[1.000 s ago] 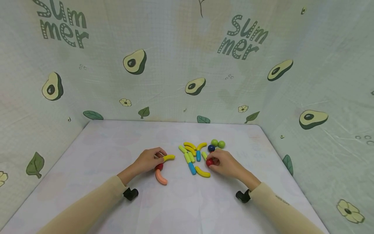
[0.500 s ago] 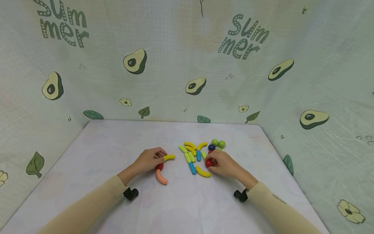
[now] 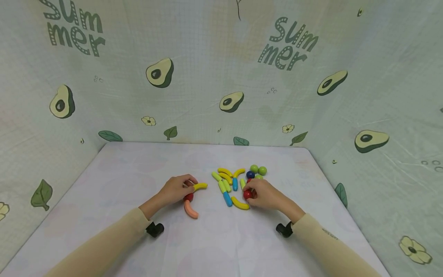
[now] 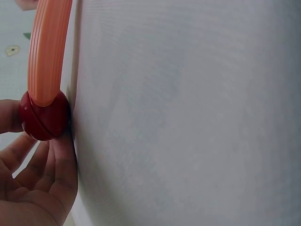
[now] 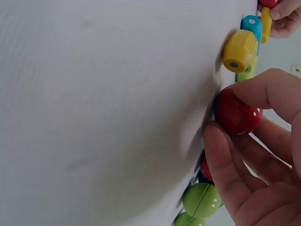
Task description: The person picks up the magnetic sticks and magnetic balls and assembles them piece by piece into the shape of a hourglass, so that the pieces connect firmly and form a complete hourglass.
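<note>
One red ball (image 3: 247, 195) edged nearer, right hand (image 3: 265, 194) pinching.

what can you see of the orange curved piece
The orange curved piece is a slender, gently bent bar with fine lengthwise ridges and a rounded end, plastic by its look. That end meets the red ball pinched by the left hand; whether they are locked together cannot be told. In the head view it runs down the picture, its free end bending right. Whether it rests on the table is unclear.
</note>
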The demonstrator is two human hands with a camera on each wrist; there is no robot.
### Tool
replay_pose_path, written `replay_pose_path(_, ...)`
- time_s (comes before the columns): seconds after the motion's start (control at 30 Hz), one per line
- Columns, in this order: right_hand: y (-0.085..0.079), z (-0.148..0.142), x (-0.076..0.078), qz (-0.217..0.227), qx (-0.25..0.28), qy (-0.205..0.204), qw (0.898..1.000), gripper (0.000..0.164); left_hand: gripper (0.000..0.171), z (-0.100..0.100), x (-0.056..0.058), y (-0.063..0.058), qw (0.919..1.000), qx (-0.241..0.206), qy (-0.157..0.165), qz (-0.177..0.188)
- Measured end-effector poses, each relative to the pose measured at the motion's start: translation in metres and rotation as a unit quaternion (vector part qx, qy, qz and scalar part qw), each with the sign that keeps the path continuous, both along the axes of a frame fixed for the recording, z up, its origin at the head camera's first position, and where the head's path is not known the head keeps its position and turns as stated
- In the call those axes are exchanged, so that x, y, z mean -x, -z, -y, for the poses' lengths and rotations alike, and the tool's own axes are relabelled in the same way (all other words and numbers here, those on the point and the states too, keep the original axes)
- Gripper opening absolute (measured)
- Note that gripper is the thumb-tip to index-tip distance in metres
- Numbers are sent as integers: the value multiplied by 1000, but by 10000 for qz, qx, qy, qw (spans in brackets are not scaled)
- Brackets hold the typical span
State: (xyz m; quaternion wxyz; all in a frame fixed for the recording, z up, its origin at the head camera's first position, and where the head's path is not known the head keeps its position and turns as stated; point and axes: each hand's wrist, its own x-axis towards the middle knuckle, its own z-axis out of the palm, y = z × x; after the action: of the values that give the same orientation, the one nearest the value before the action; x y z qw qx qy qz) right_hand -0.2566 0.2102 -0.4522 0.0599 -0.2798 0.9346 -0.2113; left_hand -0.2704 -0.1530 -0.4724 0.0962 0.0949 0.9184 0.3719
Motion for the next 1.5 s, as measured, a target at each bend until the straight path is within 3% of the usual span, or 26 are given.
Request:
replay_pose_path(0.2,-6,1,-4,47,11,-18,10000,29,19,0,1,0,10000,-7,-10,8)
replay_pose_path(0.37,-13,7,-8,-194,336,-124,9992,28,19,1,1,2,10000,-21,-10,25)
replay_pose_path(0.73,-22,49,-10,-181,861,-30,9961,28,20,1,2,3,10000,-14,-64,42)
replay_pose_path(0.9,-20,70,-5,-253,858,-125,9959,28,20,0,0,1,10000,8,-54,7)
replay_pose_path(1.27,-15,103,6,272,856,103,9959,33,20,-1,-1,-1,9999,38,-87,-67)
replay_pose_path(1.5,-6,114,14,134,838,145,9963,28,20,-1,-3,-3,9999,15,-57,-152)
